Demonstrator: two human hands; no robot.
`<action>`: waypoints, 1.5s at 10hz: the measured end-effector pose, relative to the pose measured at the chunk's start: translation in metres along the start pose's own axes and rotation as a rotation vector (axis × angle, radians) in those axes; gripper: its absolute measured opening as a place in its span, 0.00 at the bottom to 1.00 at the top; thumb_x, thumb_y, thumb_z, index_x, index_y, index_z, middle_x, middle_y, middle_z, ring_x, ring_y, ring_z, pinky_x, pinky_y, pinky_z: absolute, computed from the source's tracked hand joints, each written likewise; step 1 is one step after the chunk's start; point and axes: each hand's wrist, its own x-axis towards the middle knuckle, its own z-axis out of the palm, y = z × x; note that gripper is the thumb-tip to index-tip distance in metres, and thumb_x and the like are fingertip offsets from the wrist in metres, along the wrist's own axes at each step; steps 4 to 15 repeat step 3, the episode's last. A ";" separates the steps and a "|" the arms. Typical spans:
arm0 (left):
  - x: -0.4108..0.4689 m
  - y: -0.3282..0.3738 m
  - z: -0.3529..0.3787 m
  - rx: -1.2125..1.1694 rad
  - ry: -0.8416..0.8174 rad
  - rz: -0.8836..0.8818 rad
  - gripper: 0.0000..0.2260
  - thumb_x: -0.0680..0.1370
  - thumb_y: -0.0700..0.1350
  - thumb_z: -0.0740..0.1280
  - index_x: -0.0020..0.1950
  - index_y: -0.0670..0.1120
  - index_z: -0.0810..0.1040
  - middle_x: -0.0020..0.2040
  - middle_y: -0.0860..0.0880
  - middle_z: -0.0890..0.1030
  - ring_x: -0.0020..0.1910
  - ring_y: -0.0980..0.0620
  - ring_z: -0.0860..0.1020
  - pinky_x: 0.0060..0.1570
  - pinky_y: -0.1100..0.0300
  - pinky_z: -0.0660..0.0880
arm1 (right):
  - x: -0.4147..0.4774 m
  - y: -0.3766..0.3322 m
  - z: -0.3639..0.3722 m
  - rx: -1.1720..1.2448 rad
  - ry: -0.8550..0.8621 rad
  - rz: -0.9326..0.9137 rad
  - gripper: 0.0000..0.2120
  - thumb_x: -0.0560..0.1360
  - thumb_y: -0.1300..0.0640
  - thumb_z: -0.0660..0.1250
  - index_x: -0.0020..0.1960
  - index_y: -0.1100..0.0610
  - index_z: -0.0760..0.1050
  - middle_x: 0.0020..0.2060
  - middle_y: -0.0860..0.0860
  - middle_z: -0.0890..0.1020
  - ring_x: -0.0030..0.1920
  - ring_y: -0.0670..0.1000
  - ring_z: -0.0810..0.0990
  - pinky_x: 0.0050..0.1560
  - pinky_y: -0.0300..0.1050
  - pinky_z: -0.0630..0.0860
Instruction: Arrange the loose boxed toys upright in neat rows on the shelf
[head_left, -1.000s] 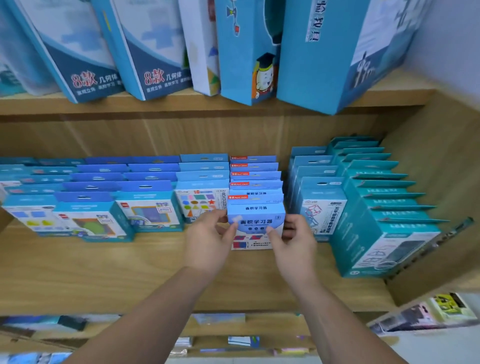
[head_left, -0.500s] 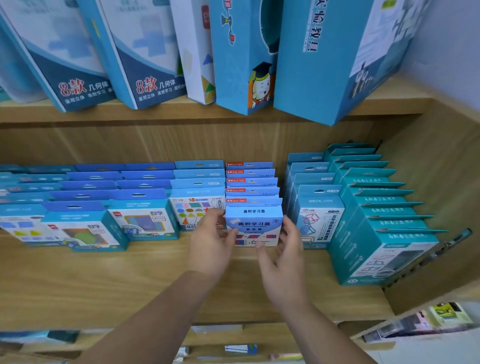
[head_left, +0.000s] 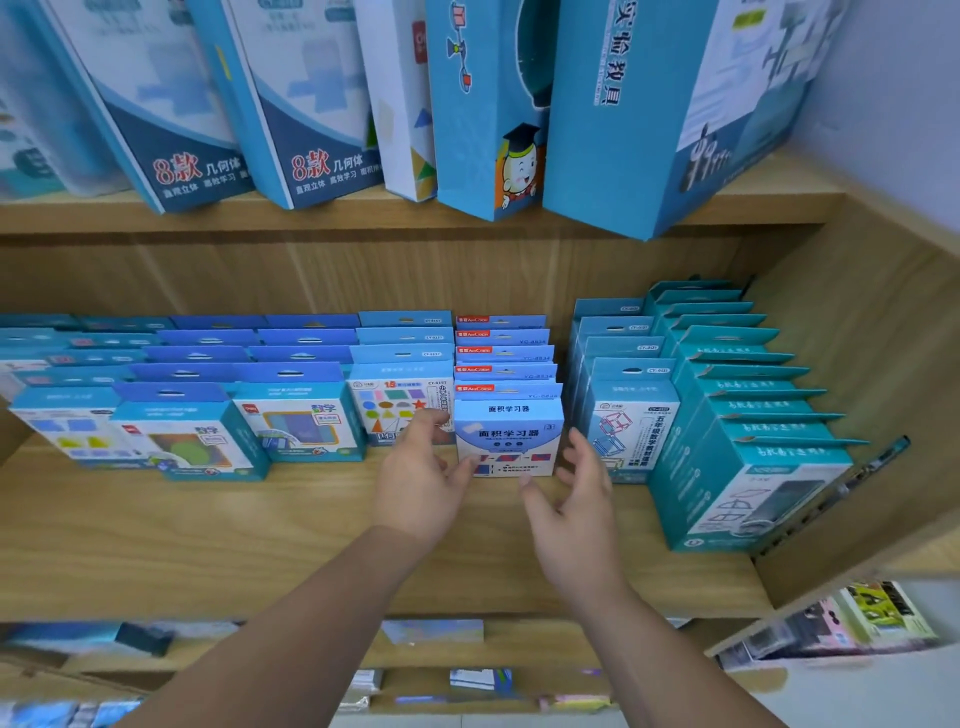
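**Front box set upright, both hands loose beside it**

Nearest are the two forearms reaching in over the bare front strip of the shelf (head_left: 208, 530). The left hand (head_left: 423, 480) sits at the left edge of the light-blue box (head_left: 508, 441), fingers spread; its thumb tip looks to be at or just touching the box's lower left corner, though contact cannot be told for sure. The right hand (head_left: 574, 499) is just beside the box's right edge, palm turned inward and fingers apart, not on it. Neither grip is clamped on anything; both are open, placed either side probably to steady or square the box if it tips.

The box stands upright at the head of its row (head_left: 506, 358), face forward, its front roughly level with the shapes box (head_left: 397, 410) to the left. Standing it this way keeps the label readable and the column tidy.

To the right, a gap separates it from the teal boxes (head_left: 727, 415), which lean in their own rows. Further left run more blue rows (head_left: 208, 374). Above, on the upper shelf (head_left: 363, 218), large boxes (head_left: 613, 114) stand tilted.

By my judgement this box is placed.
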 end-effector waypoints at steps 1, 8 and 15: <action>-0.011 -0.001 -0.012 0.029 -0.012 0.000 0.26 0.74 0.53 0.74 0.69 0.52 0.70 0.53 0.57 0.76 0.43 0.56 0.78 0.41 0.61 0.72 | -0.009 0.001 -0.005 -0.013 0.014 0.024 0.33 0.74 0.55 0.72 0.76 0.51 0.63 0.66 0.47 0.71 0.65 0.48 0.75 0.65 0.56 0.74; -0.043 -0.022 -0.051 0.071 -0.055 0.038 0.29 0.73 0.56 0.74 0.71 0.51 0.69 0.62 0.51 0.75 0.52 0.50 0.79 0.52 0.56 0.75 | -0.038 -0.004 -0.017 -0.117 -0.056 0.099 0.30 0.75 0.50 0.71 0.74 0.49 0.65 0.68 0.49 0.70 0.65 0.51 0.74 0.68 0.52 0.71; -0.043 -0.022 -0.051 0.071 -0.055 0.038 0.29 0.73 0.56 0.74 0.71 0.51 0.69 0.62 0.51 0.75 0.52 0.50 0.79 0.52 0.56 0.75 | -0.038 -0.004 -0.017 -0.117 -0.056 0.099 0.30 0.75 0.50 0.71 0.74 0.49 0.65 0.68 0.49 0.70 0.65 0.51 0.74 0.68 0.52 0.71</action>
